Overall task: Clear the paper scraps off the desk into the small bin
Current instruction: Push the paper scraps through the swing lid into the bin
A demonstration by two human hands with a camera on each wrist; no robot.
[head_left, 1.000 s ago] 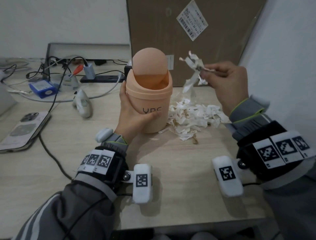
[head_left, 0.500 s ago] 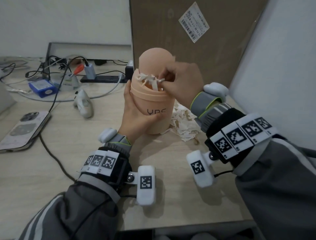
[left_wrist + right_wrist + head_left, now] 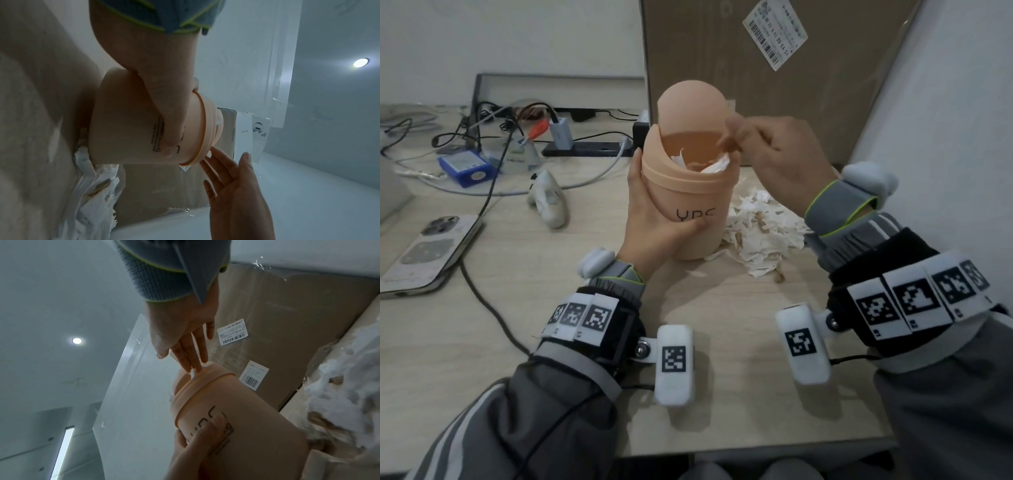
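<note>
A small peach bin (image 3: 688,205) with a domed swing lid stands upright on the desk. My left hand (image 3: 650,219) grips its body, thumb across the printed letters. My right hand (image 3: 756,147) hovers at the bin's mouth. Its fingers (image 3: 185,353) are straight, and the tips touch white scraps (image 3: 193,374) at the rim. More scraps (image 3: 705,164) lie inside the opening. A pile of torn white paper scraps (image 3: 760,229) sits on the desk just right of the bin. In the left wrist view my left hand (image 3: 164,97) wraps round the bin (image 3: 123,121).
A tall cardboard box (image 3: 774,68) stands right behind the bin, and a white wall (image 3: 945,137) closes the right side. To the left lie a white device (image 3: 548,202), a phone (image 3: 424,253), a blue box (image 3: 465,169), cables and a power strip (image 3: 585,149).
My right hand carried a pinch of scraps from above the pile to the bin's mouth and let them go. Its fingers are now straight. The left hand kept hold of the bin.
</note>
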